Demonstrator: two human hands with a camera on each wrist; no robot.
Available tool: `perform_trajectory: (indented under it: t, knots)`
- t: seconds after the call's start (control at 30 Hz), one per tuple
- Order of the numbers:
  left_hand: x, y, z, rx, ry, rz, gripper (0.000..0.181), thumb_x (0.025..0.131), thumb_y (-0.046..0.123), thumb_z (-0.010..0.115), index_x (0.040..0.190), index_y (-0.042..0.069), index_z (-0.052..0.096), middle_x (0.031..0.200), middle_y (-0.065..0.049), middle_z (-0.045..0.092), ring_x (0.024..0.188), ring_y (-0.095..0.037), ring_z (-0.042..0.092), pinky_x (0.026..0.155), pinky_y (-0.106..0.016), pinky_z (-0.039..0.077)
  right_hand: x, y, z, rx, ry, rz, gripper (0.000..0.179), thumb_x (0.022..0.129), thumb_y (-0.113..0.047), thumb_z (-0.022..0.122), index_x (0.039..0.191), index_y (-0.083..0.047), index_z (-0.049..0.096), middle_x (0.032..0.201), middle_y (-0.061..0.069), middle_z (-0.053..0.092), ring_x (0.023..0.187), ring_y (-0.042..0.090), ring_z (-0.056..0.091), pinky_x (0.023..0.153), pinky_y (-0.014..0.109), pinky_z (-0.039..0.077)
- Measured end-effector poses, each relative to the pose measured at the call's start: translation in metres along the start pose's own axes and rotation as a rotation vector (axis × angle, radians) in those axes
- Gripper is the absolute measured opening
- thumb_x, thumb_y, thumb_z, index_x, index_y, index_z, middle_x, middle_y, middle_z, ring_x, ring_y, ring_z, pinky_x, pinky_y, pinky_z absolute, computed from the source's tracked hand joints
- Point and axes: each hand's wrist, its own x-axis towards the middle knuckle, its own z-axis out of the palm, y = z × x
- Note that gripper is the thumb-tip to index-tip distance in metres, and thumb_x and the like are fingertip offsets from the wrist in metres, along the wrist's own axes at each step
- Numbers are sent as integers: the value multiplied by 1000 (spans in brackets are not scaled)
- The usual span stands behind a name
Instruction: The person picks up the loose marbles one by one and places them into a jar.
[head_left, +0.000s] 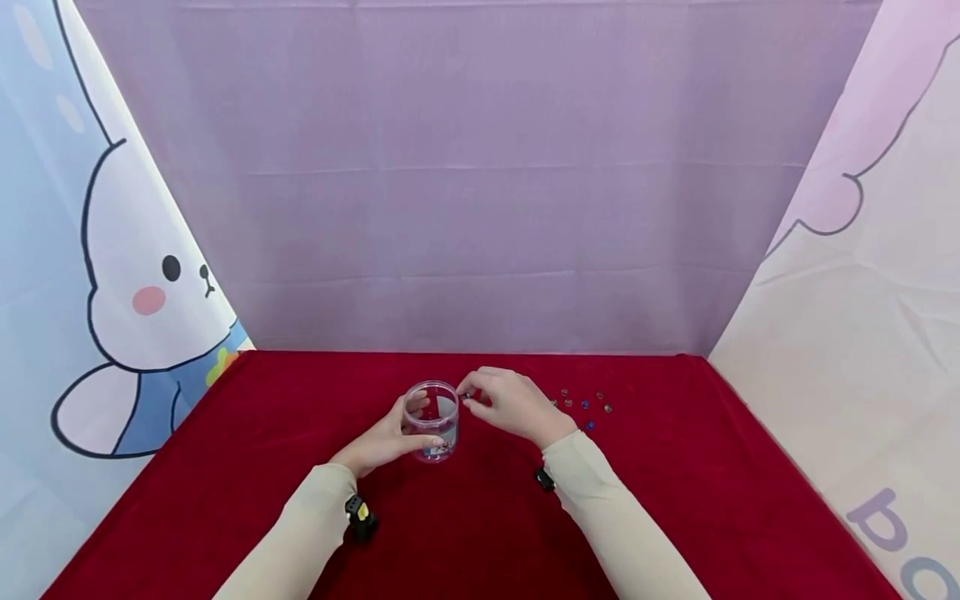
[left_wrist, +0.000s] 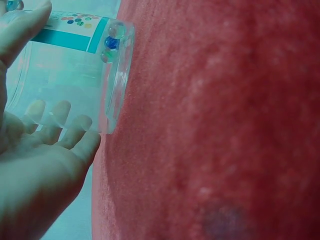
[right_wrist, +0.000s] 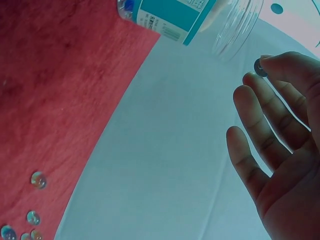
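Observation:
My left hand (head_left: 386, 437) grips a clear plastic jar (left_wrist: 65, 75) around its side, thumb in front and fingers behind. The jar stands upright just over the red cloth, with its round mouth uncovered and a teal and white label on the wall. A few glass marbles (left_wrist: 111, 43), one of them blue, lie at its bottom. Beside the jar's rim, on the right, my right hand (head_left: 513, 404) pinches a single marble (right_wrist: 259, 68) between thumb and index finger. Its other fingers are spread and hold nothing.
Several loose marbles (head_left: 585, 404), some blue, lie scattered on the red cloth (head_left: 465, 533) to the right of my right hand. A lilac curtain (head_left: 480, 183) hangs behind the table, with printed cloth panels (head_left: 847, 350) along both sides.

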Motion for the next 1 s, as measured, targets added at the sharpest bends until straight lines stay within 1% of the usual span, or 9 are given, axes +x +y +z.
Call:
perform_trajectory:
  t: [0.13, 0.23, 0.37, 0.63, 0.83, 1.0]
  knots:
    - [0, 0, 0, -3, 3, 1, 90, 86, 33, 80, 154, 19, 23, 158, -9, 29, 137, -32, 35, 107, -58, 37, 5, -3, 3, -6, -1, -12, 21, 93, -21, 74, 114, -18, 71, 105, -5, 67, 89, 7, 62, 78, 21, 54]
    - [0, 0, 0, -9, 3, 6, 90, 87, 32, 80, 155, 18, 22, 158, -9, 29, 136, -32, 36, 108, -57, 37, 8, -5, 5, 8, -3, -15, 22, 92, -19, 75, 114, -16, 71, 105, -3, 67, 90, 11, 64, 78, 22, 54]
    - [-1, 1, 1, -14, -1, 12, 90, 88, 30, 79, 155, 16, 21, 158, -9, 28, 135, -31, 37, 109, -55, 36, 10, -8, 8, 30, -19, 0, 24, 91, -18, 76, 114, -15, 71, 104, -2, 67, 90, 16, 66, 77, 21, 54]
    - [-1, 3, 2, -4, 1, 9, 92, 88, 30, 79, 156, 14, 19, 159, -10, 27, 137, -32, 35, 109, -57, 35, 15, -11, 13, 12, -37, 8, 22, 93, -20, 75, 114, -16, 71, 103, -4, 66, 89, 14, 64, 75, 18, 53]
    - [-1, 4, 3, -2, -1, -1, 91, 88, 31, 79, 156, 14, 20, 158, -10, 27, 136, -32, 35, 108, -56, 37, 18, -12, 15, -23, -35, 4, 21, 93, -22, 74, 113, -18, 71, 101, -6, 66, 86, 8, 62, 74, 18, 52]
    - [-1, 4, 3, -2, -1, 2, 92, 89, 30, 79, 156, 12, 19, 158, -11, 27, 135, -32, 36, 108, -55, 38, 19, -13, 15, -36, -33, -5, 20, 93, -22, 74, 113, -17, 71, 100, -5, 67, 85, 6, 60, 73, 18, 52]
